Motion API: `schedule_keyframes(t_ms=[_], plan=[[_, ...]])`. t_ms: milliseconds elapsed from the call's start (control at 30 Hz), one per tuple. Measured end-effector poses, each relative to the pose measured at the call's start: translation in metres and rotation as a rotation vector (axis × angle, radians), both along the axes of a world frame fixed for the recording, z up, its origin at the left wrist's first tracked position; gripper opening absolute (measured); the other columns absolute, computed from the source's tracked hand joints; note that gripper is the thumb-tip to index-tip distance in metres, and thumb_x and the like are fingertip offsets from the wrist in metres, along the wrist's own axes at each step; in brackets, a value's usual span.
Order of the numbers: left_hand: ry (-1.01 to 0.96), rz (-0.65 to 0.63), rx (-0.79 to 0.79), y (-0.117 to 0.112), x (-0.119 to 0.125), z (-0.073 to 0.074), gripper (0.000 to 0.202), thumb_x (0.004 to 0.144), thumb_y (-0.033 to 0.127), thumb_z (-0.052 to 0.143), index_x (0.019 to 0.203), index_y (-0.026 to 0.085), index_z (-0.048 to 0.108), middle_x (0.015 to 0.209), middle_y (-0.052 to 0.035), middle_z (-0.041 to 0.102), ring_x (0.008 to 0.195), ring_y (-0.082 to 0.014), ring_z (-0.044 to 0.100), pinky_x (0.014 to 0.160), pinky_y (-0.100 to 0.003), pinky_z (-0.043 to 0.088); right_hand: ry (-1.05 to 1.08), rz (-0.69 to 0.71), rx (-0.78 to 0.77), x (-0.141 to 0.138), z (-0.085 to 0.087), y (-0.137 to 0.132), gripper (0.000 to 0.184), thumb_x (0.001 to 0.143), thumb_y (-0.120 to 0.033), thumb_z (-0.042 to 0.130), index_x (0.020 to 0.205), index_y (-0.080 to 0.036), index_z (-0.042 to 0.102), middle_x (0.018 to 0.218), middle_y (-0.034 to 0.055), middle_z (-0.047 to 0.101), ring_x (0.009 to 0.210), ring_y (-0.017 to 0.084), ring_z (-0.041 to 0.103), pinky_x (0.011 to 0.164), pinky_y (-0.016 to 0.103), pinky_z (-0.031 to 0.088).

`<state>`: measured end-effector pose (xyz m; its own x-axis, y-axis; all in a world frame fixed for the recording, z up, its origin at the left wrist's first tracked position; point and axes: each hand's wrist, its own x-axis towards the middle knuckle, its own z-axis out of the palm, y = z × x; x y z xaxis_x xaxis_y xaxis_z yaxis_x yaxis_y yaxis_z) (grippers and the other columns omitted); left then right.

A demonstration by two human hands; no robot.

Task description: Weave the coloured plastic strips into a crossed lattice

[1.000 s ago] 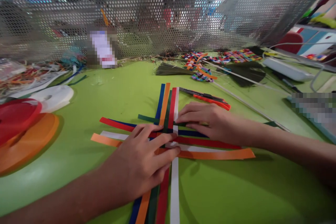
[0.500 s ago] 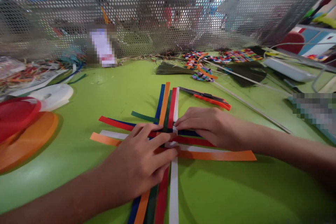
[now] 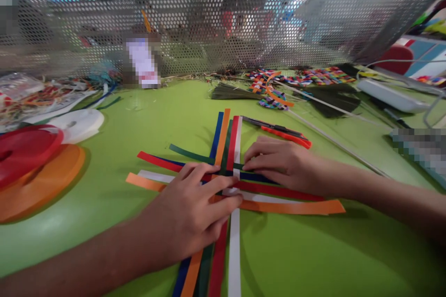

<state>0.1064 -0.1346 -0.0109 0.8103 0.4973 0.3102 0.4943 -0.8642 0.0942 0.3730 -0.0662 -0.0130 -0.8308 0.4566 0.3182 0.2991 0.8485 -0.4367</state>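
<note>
Coloured strips (image 3: pixel 223 137) in blue, orange, green, red and white lie crossed in a woven patch on the green table (image 3: pixel 146 116). My left hand (image 3: pixel 190 213) lies flat on the crossing, fingers stretched out and pressing the strips down. My right hand (image 3: pixel 278 162) rests on the right side of the weave, its fingertips pushing on the dark green strip (image 3: pixel 188 153) where it passes the white upright strip. Orange, white and red cross strips (image 3: pixel 296 206) run out to the right under my right forearm.
Orange-handled cutters (image 3: pixel 278 131) lie just behind my right hand. Red, orange and white tape rolls (image 3: pixel 31 162) sit at the left. Woven colourful pieces (image 3: pixel 272 88) and dark fibre bundles lie at the back, before a perforated metal screen (image 3: pixel 223 18).
The dark green cross strip has slid leftward through the weave, its left end now further out. My right fingertips shifted slightly right along it. My left hand stayed pressed on the crossing.
</note>
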Motion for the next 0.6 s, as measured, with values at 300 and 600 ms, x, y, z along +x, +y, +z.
schedule_keyframes(t_ms=[300,600], plan=[[0.031,0.015,-0.031,-0.003,-0.002,-0.002,0.031,0.096,0.018,0.054,0.125,0.022,0.064,0.128,-0.0093,0.064,0.114,-0.0315,0.052,0.095,-0.050,0.047,0.085,-0.023,0.033,-0.001,-0.018,0.009,0.023,0.100,-0.020,0.055,0.109,-0.021,0.075,0.096,0.0075,0.066,0.091,0.018,0.062,0.082,0.033,0.054],[0.006,0.014,-0.043,-0.003,-0.002,0.000,0.031,0.092,0.013,0.056,0.121,0.021,0.065,0.126,-0.0092,0.064,0.115,-0.0332,0.055,0.104,-0.062,0.046,0.009,0.004,-0.064,0.006,-0.011,0.011,0.024,0.100,-0.023,0.056,0.111,-0.026,0.077,0.103,0.0071,0.065,0.097,0.017,0.061,0.087,0.031,0.053]])
